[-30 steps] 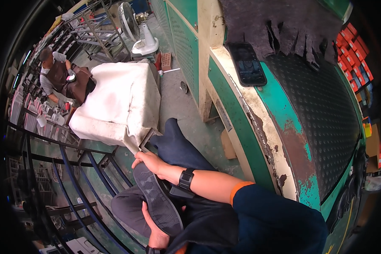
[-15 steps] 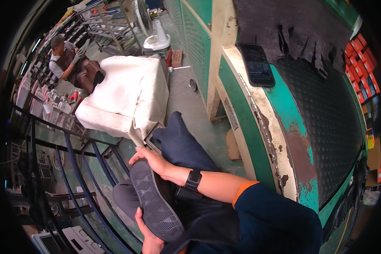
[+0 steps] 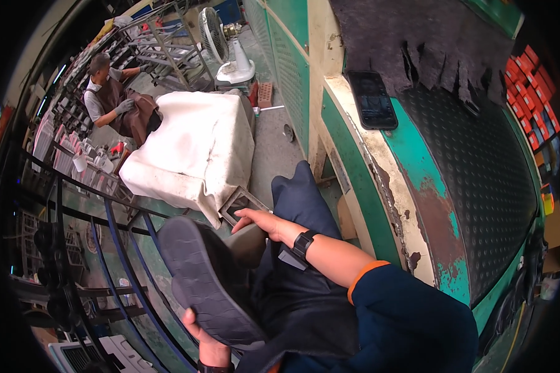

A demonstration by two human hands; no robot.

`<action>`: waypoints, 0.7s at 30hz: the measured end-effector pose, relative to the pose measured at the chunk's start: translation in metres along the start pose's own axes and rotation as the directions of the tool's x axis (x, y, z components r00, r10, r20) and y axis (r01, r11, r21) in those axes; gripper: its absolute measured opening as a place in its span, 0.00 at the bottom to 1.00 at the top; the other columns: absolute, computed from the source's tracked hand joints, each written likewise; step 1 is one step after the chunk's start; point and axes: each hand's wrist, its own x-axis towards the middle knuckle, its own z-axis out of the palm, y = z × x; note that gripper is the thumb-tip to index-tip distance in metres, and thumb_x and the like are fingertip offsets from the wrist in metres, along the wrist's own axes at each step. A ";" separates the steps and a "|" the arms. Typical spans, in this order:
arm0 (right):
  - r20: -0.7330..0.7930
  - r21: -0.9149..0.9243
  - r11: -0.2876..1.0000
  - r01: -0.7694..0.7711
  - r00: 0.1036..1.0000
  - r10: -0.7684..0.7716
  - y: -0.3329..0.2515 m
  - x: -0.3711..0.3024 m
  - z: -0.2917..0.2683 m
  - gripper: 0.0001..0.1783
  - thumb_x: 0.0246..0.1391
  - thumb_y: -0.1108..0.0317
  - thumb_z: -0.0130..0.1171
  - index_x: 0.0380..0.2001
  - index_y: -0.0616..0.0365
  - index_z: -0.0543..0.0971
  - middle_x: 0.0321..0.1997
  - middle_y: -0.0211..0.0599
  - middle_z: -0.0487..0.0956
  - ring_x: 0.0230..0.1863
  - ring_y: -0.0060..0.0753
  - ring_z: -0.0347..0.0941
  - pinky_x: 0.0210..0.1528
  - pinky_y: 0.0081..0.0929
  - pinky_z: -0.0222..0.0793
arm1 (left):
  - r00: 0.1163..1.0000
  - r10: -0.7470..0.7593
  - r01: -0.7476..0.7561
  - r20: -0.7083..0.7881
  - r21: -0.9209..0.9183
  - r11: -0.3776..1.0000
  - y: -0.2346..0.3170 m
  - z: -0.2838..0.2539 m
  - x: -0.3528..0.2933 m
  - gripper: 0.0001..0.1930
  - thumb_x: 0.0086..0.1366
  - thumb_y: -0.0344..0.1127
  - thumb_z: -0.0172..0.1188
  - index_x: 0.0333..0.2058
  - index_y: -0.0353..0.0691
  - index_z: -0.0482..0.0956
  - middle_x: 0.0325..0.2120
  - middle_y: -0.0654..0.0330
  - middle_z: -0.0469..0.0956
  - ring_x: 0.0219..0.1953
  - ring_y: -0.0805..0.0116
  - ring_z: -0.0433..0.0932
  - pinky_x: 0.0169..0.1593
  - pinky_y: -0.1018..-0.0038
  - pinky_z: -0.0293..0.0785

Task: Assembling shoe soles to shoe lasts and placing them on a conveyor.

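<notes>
A shoe with a dark, patterned sole point(image 3: 205, 280) is held up over my lap, its sole turned toward me and tilted. My left hand point(image 3: 210, 340) grips its near end from below, thumb on the edge of the sole. Beside the shoe, my right hand point(image 3: 262, 224) has its fingers stretched out to the left, over a greyish surface point(image 3: 249, 244) that looks like the shoe's upper. Whether they touch it I cannot tell. The right thumb is hidden. A dark watch point(image 3: 302, 244) is on my right wrist.
A cloth-covered block point(image 3: 189, 146) stands ahead, with a co-worker in grey gloves point(image 3: 124, 106) seated behind it. Dark metal rack bars point(image 3: 109, 248) run along my left. At right stands a green machine point(image 3: 416, 168) with a phone point(image 3: 372, 99) on its edge. A fan point(image 3: 214, 36) is farther back.
The shoe has tilted and come closer, its far end moving up and left. My right hand has left the sole's far end and shifted right. The co-worker has reached an arm toward the rack.
</notes>
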 end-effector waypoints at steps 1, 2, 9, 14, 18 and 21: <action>-0.006 0.000 1.000 0.000 1.000 0.000 0.003 -0.003 0.001 0.23 0.60 0.50 0.53 0.38 0.60 0.85 0.37 0.35 0.84 0.39 0.26 0.77 0.45 0.23 0.71 | 0.959 0.041 -0.038 0.279 -0.016 0.999 0.009 0.018 0.005 0.44 0.59 0.59 0.55 0.67 0.37 0.54 0.62 0.37 0.61 0.57 0.39 0.70 0.59 0.48 0.71; 0.150 0.100 0.992 -0.071 0.987 0.056 0.007 -0.005 0.004 0.23 0.60 0.51 0.55 0.45 0.62 0.81 0.41 0.36 0.83 0.42 0.27 0.78 0.47 0.25 0.72 | 0.842 0.088 -0.075 0.532 -0.045 0.996 0.019 0.034 0.009 0.46 0.60 0.56 0.56 0.69 0.38 0.50 0.65 0.36 0.56 0.59 0.39 0.68 0.59 0.45 0.70; 0.479 0.132 0.985 -0.107 0.877 0.031 -0.001 -0.034 0.047 0.30 0.56 0.61 0.64 0.59 0.62 0.68 0.52 0.40 0.79 0.46 0.31 0.79 0.50 0.31 0.76 | 0.812 0.375 -0.304 0.448 -0.224 0.926 0.065 0.024 -0.011 0.53 0.57 0.53 0.64 0.71 0.43 0.38 0.69 0.36 0.38 0.66 0.32 0.56 0.56 0.31 0.67; 0.287 0.250 0.945 0.208 0.917 -0.278 -0.066 0.037 0.102 0.29 0.56 0.62 0.63 0.57 0.62 0.69 0.51 0.43 0.78 0.51 0.38 0.77 0.51 0.36 0.76 | 0.900 0.239 -0.231 0.364 -0.066 0.971 0.059 -0.041 -0.034 0.54 0.51 0.52 0.68 0.69 0.35 0.47 0.64 0.35 0.57 0.63 0.35 0.63 0.60 0.45 0.70; 0.057 0.445 0.861 0.248 0.951 -0.304 -0.049 0.114 0.122 0.16 0.64 0.62 0.53 0.47 0.63 0.68 0.44 0.45 0.78 0.35 0.39 0.77 0.38 0.30 0.76 | 0.889 0.439 -0.456 0.128 0.178 0.872 0.050 -0.075 -0.052 0.58 0.44 0.46 0.71 0.70 0.38 0.46 0.64 0.49 0.60 0.66 0.52 0.62 0.69 0.58 0.57; 0.436 -0.258 0.953 -0.160 0.861 0.263 -0.009 0.043 0.182 0.26 0.66 0.51 0.49 0.58 0.58 0.67 0.43 0.48 0.80 0.42 0.47 0.81 0.40 0.37 0.79 | 0.741 0.637 -0.637 0.213 0.524 0.566 0.067 -0.083 -0.066 0.55 0.47 0.44 0.70 0.70 0.41 0.47 0.67 0.47 0.54 0.69 0.51 0.56 0.69 0.58 0.54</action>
